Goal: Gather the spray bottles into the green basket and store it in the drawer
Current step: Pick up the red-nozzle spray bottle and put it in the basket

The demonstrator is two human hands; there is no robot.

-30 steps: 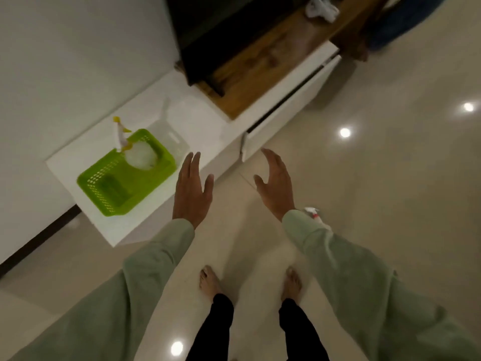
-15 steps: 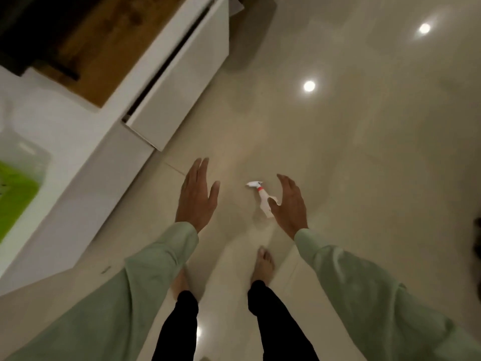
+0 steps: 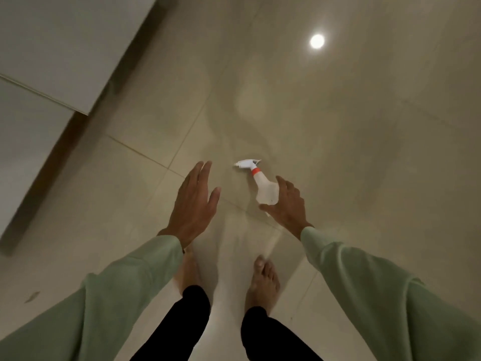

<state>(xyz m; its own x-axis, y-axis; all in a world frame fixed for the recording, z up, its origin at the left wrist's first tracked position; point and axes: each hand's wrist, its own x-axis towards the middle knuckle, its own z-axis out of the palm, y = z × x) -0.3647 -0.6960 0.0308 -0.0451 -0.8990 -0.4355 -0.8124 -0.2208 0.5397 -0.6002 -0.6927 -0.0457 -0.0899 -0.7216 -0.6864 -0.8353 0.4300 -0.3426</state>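
Hands point(image 3: 194, 204) point(image 3: 287, 203) beside unlabelled spray bottle point(image 3: 264, 187)

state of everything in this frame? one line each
White translucent plastic spray bottle with orange collar: lying on its side on the floor, nozzle pointing left, not gripped.
Left hand: open, fingers extended, empty.
Right hand: open, just beside the bottle's base, not closed on it.
White cabinet: front closed.
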